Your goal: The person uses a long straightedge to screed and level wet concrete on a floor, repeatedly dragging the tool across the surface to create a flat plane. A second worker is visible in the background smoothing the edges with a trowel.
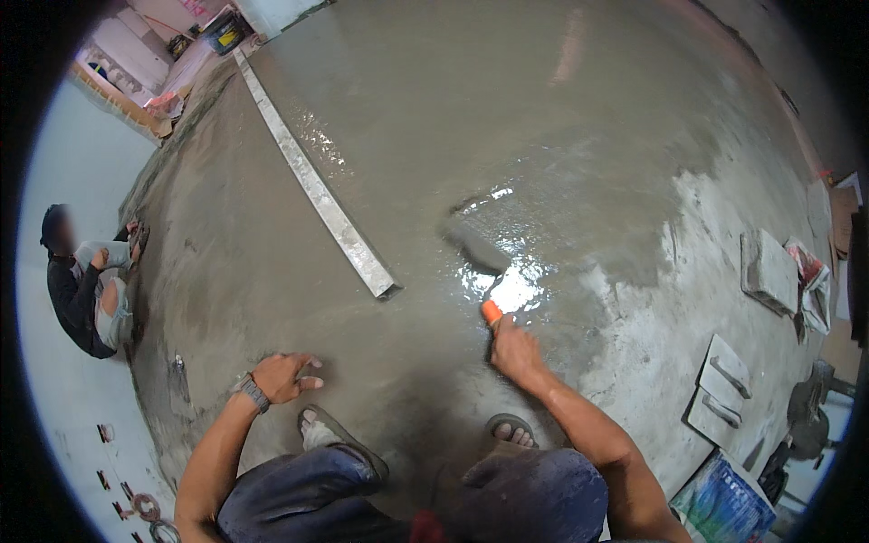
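My right hand (pixel 517 351) is wrapped round the orange handle of a trowel (pixel 491 311). The dark blade reaches away from me and lies on the wet grey cement floor (pixel 416 136), where bright glare hides part of it. My left hand (pixel 282 376), with a watch on its wrist, hovers near my left knee with fingers apart and nothing in them. Ahead and to the left, a long metal straightedge (pixel 317 185) lies on the cement, its near end between my two hands. I squat over the floor, with my sandalled feet below my hands.
At the far left, another person (pixel 81 281) crouches by the wall, hands near the floor. To the right lie two flat floats with handles (pixel 721 380), a concrete block (pixel 769 273) and a printed bag (pixel 724 502). A black bucket (pixel 224 33) stands beyond the straightedge.
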`<state>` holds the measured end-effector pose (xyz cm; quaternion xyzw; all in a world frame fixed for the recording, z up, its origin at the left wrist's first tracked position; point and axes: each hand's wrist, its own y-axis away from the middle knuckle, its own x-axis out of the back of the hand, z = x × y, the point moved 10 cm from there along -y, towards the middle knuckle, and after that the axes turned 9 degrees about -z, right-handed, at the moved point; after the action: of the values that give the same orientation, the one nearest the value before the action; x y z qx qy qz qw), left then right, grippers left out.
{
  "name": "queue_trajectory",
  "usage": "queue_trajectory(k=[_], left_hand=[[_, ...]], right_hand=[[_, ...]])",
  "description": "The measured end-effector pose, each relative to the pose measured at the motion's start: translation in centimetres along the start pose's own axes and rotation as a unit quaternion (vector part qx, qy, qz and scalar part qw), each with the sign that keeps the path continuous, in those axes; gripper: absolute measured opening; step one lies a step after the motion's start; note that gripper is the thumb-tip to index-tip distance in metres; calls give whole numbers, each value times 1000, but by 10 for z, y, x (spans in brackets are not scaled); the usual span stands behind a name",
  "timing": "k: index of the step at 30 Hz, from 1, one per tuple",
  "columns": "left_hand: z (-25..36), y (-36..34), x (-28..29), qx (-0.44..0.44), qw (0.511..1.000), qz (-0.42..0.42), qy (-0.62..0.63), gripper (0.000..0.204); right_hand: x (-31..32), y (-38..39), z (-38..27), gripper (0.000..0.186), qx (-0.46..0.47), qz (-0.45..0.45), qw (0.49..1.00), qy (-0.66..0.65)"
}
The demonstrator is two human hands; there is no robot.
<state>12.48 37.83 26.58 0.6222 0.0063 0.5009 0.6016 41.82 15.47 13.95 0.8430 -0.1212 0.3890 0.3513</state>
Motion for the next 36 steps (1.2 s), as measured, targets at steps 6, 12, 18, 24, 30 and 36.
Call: queue_trajectory(k=[6, 12, 18, 24, 30, 36], left_hand=[[9, -12, 19, 36, 992, 62, -106, 42], [59, -71, 64, -78, 914, 238, -318, 36], [90, -124, 71, -171, 869, 317, -339, 36], [89, -160, 66, -148, 878, 257, -377, 29], [100, -147, 78, -166, 863, 275, -389, 29], [113, -112, 114, -187, 856, 289, -387, 29]], right_hand=[[30, 9, -8, 33, 35, 37, 997, -50], [16, 13, 5, 34, -5, 44, 999, 13], [-2, 51, 13, 37, 16, -39, 999, -22], [64, 64, 58, 40, -116, 108, 982, -101], [-20, 68, 12, 38, -92, -35, 994, -44], [-26, 68, -39, 42, 18, -82, 991, -108]])
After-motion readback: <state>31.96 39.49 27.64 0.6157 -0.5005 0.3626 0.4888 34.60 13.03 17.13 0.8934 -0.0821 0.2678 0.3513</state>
